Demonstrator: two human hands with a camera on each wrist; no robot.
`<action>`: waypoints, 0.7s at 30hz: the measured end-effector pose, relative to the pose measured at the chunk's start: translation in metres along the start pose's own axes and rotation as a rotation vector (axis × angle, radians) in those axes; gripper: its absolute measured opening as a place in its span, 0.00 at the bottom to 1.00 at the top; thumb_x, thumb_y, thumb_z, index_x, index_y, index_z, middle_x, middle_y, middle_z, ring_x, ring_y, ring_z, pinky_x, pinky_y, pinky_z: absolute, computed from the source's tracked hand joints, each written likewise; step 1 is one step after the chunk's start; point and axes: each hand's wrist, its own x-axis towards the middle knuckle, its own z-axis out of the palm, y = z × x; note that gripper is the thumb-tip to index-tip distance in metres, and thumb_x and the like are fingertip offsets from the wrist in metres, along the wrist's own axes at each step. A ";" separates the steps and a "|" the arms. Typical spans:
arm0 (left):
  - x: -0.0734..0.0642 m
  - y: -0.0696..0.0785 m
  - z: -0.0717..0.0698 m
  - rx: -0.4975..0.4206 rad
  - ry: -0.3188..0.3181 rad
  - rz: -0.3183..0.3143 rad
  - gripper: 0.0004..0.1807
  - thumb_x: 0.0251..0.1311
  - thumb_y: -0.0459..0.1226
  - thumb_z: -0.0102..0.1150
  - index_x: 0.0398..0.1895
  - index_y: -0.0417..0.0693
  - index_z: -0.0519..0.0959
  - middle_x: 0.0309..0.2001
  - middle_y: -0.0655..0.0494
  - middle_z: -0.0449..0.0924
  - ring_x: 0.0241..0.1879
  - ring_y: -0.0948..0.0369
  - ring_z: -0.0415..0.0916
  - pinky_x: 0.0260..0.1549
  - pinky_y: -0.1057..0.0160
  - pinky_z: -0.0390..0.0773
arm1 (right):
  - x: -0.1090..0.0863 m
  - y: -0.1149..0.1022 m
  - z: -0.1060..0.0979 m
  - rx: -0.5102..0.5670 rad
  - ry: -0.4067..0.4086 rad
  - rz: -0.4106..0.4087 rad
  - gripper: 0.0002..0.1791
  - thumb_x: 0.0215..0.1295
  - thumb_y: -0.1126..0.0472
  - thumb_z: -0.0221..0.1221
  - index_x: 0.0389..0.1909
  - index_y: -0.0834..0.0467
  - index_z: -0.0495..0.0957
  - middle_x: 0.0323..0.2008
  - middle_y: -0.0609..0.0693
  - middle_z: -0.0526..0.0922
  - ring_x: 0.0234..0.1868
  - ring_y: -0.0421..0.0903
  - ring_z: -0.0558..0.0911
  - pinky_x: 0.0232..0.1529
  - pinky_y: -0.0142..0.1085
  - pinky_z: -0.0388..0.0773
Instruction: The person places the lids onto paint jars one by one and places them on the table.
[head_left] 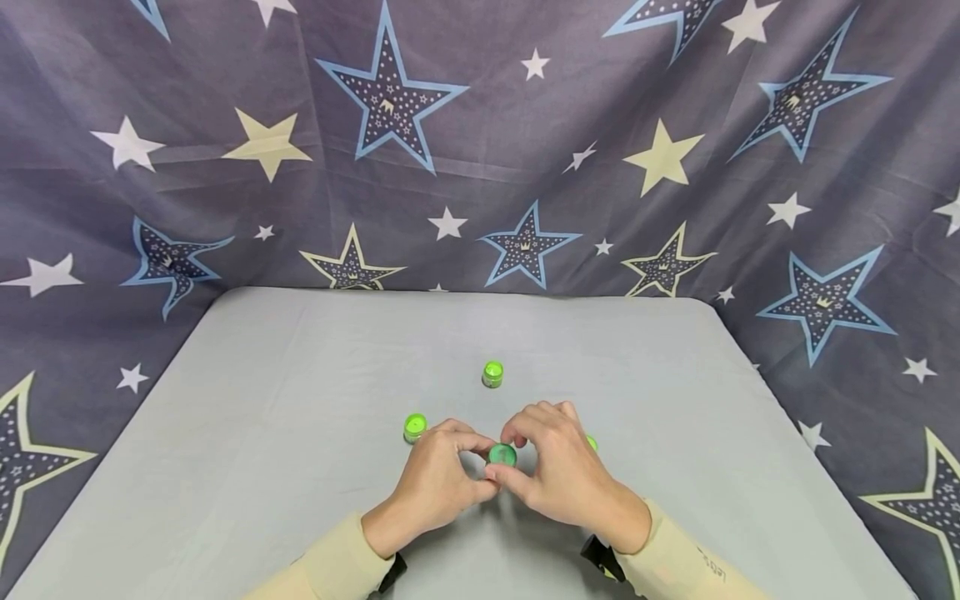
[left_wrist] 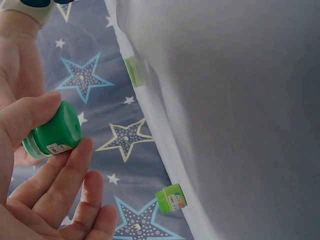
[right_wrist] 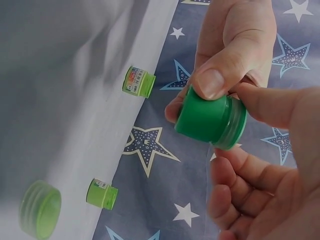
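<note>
A small dark green jar [head_left: 502, 455] is held between both hands near the front of the table. My left hand [head_left: 444, 473] pinches it, with thumb and fingertips on the solid green part [right_wrist: 202, 116]. My right hand [head_left: 558, 462] grips it from the other side, its fingertips at the translucent banded end [right_wrist: 234, 123]. A white label [left_wrist: 59, 148] shows on the jar's side. Just beyond my left hand stands a light green jar [head_left: 415, 427]; another light green one [head_left: 592, 442] is mostly hidden behind my right hand.
Farther back on the grey-white table [head_left: 300, 375] stands another light green jar [head_left: 492, 373]. A light green ridged, round container [right_wrist: 40, 210] shows close up in the right wrist view. A star-patterned cloth [head_left: 480, 167] hangs behind and beside the table.
</note>
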 end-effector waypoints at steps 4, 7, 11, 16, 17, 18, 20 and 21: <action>0.000 0.000 0.000 0.001 0.001 0.000 0.15 0.43 0.36 0.83 0.37 0.55 0.91 0.35 0.71 0.80 0.42 0.67 0.77 0.43 0.59 0.76 | 0.000 0.001 0.001 -0.007 0.012 0.006 0.20 0.48 0.45 0.80 0.29 0.49 0.78 0.27 0.40 0.77 0.32 0.38 0.73 0.42 0.38 0.60; 0.000 0.001 0.000 -0.005 -0.001 -0.003 0.15 0.42 0.35 0.83 0.36 0.54 0.91 0.36 0.70 0.80 0.42 0.67 0.77 0.43 0.60 0.76 | 0.000 0.001 0.001 -0.014 0.018 0.007 0.22 0.49 0.43 0.79 0.27 0.49 0.76 0.26 0.40 0.76 0.30 0.38 0.72 0.41 0.38 0.59; 0.000 0.001 0.000 -0.007 -0.002 -0.010 0.15 0.42 0.35 0.83 0.36 0.54 0.91 0.36 0.70 0.80 0.42 0.66 0.78 0.43 0.61 0.76 | 0.000 0.001 0.001 -0.035 0.028 0.004 0.24 0.50 0.40 0.77 0.26 0.49 0.75 0.24 0.39 0.73 0.29 0.36 0.68 0.40 0.37 0.59; -0.001 0.001 0.000 -0.008 -0.003 -0.009 0.15 0.42 0.35 0.83 0.37 0.54 0.91 0.36 0.69 0.80 0.42 0.66 0.77 0.43 0.62 0.76 | 0.000 0.002 0.002 -0.047 0.033 0.007 0.25 0.50 0.38 0.76 0.26 0.49 0.74 0.24 0.38 0.72 0.29 0.36 0.67 0.40 0.37 0.59; -0.001 0.001 0.000 -0.009 -0.003 -0.008 0.15 0.42 0.35 0.83 0.37 0.54 0.91 0.36 0.69 0.80 0.42 0.66 0.77 0.43 0.62 0.76 | 0.000 0.002 0.002 -0.048 0.032 0.008 0.25 0.50 0.37 0.76 0.26 0.49 0.74 0.24 0.38 0.72 0.29 0.36 0.68 0.40 0.37 0.59; -0.001 0.001 0.000 -0.009 -0.002 -0.006 0.15 0.42 0.35 0.83 0.37 0.54 0.91 0.36 0.69 0.80 0.42 0.66 0.78 0.42 0.61 0.77 | 0.000 0.002 0.001 -0.048 0.030 0.008 0.25 0.50 0.37 0.76 0.26 0.49 0.75 0.25 0.38 0.73 0.29 0.36 0.68 0.40 0.37 0.59; 0.000 0.001 0.000 -0.009 -0.002 -0.005 0.15 0.42 0.36 0.83 0.37 0.54 0.91 0.36 0.70 0.80 0.42 0.67 0.78 0.43 0.61 0.77 | 0.000 0.002 0.001 -0.042 0.025 0.004 0.24 0.50 0.37 0.76 0.28 0.49 0.76 0.26 0.39 0.74 0.30 0.37 0.70 0.40 0.37 0.59; 0.000 0.001 0.000 -0.007 -0.001 -0.005 0.15 0.42 0.36 0.83 0.36 0.54 0.91 0.36 0.70 0.80 0.42 0.67 0.77 0.43 0.61 0.76 | 0.000 0.002 0.001 -0.034 0.020 0.002 0.24 0.50 0.38 0.77 0.29 0.49 0.77 0.27 0.39 0.76 0.31 0.38 0.71 0.41 0.37 0.60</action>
